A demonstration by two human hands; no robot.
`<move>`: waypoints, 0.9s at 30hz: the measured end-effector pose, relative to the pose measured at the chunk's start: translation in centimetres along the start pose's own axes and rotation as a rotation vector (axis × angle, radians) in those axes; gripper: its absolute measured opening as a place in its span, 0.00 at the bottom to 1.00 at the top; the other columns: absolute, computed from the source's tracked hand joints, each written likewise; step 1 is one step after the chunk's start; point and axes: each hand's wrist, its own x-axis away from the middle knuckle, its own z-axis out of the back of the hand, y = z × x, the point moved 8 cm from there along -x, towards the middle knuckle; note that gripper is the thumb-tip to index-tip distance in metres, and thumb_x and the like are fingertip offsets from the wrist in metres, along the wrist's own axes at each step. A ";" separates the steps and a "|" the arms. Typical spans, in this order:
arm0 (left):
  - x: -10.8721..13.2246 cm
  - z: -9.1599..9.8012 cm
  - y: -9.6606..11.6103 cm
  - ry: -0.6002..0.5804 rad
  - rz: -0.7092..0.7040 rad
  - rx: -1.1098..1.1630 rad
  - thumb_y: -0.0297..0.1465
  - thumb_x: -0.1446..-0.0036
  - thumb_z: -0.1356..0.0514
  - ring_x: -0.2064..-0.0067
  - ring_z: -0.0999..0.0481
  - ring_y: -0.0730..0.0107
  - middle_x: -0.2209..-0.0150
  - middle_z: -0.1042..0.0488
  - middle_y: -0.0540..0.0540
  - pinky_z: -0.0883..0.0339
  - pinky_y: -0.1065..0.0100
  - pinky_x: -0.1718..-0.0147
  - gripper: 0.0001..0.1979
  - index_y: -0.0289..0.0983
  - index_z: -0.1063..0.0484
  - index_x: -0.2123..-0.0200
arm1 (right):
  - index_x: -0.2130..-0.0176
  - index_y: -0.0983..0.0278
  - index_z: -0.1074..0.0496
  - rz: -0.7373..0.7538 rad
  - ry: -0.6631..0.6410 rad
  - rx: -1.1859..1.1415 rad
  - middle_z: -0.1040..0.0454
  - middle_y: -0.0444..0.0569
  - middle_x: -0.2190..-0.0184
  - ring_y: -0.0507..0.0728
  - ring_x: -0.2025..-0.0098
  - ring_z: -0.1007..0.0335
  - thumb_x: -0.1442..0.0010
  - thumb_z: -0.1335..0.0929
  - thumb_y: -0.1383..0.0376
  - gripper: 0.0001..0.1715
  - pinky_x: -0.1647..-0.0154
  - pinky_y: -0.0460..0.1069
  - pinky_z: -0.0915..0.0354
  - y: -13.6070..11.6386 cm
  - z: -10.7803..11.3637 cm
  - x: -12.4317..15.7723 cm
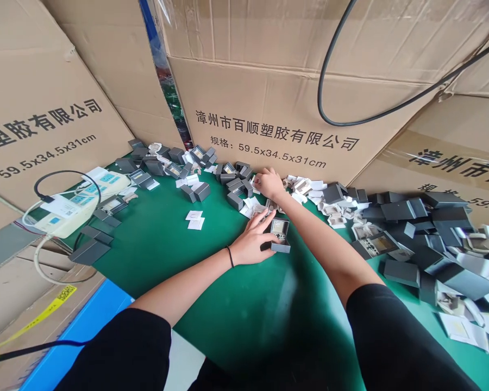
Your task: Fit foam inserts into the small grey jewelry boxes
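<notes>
My left hand [253,239] rests on the green table mat [212,304], fingers curled around the left side of a small open grey box [280,235] with a pale insert. My right hand [270,183] reaches farther back, its fingers closed down into a heap of small grey boxes and white paper inserts [244,187] at the foot of a cardboard carton [293,108]. What those fingers grip is hidden. A black band circles my left wrist.
Large printed cartons wall in the back and left. A big pile of grey boxes and white cards [436,244] lies at right. A white power strip [71,203] with cables sits at left. Two loose white cards [194,219] lie on the mat.
</notes>
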 end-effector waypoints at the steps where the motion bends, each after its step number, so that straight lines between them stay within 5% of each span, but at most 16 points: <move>1: 0.0 0.0 0.0 0.001 -0.001 -0.003 0.30 0.50 0.38 0.32 0.63 0.49 0.32 0.61 0.45 0.58 0.49 0.38 0.09 0.38 0.24 0.63 | 0.62 0.62 0.26 -0.006 -0.009 -0.009 0.30 0.55 0.54 0.64 0.49 0.42 0.40 0.39 0.65 0.13 0.51 0.56 0.40 0.2 0.0 0.1; 8: 0.0 -0.1 0.3 -0.008 -0.014 -0.017 0.30 0.47 0.40 0.32 0.64 0.50 0.32 0.61 0.46 0.58 0.46 0.38 0.11 0.40 0.25 0.59 | 0.50 0.62 0.31 -0.056 -0.045 -0.057 0.28 0.54 0.53 0.64 0.49 0.37 0.43 0.36 0.64 0.20 0.51 0.58 0.40 2.0 -0.2 1.3; 17: 0.1 0.3 0.5 -0.009 -0.038 -0.041 0.32 0.46 0.41 0.32 0.64 0.49 0.32 0.63 0.45 0.56 0.48 0.38 0.14 0.40 0.26 0.55 | 0.56 0.65 0.30 -0.152 0.055 -0.309 0.25 0.49 0.60 0.53 0.60 0.30 0.44 0.34 0.62 0.16 0.61 0.45 0.37 3.8 2.0 2.9; 22: 0.2 0.3 0.3 -0.001 -0.014 -0.065 0.36 0.44 0.42 0.33 0.64 0.45 0.32 0.64 0.46 0.55 0.45 0.39 0.16 0.42 0.28 0.52 | 0.55 0.66 0.34 -0.210 0.179 -0.762 0.31 0.39 0.78 0.50 0.76 0.34 0.47 0.33 0.58 0.21 0.72 0.45 0.38 6.2 3.4 7.6; 27: 0.4 0.6 0.5 0.008 0.010 -0.096 0.32 0.43 0.44 0.33 0.63 0.45 0.32 0.64 0.48 0.50 0.45 0.40 0.18 0.44 0.30 0.49 | 0.53 0.62 0.36 -0.346 0.267 -0.766 0.33 0.38 0.82 0.53 0.78 0.33 0.42 0.39 0.58 0.18 0.71 0.47 0.37 8.0 3.5 14.6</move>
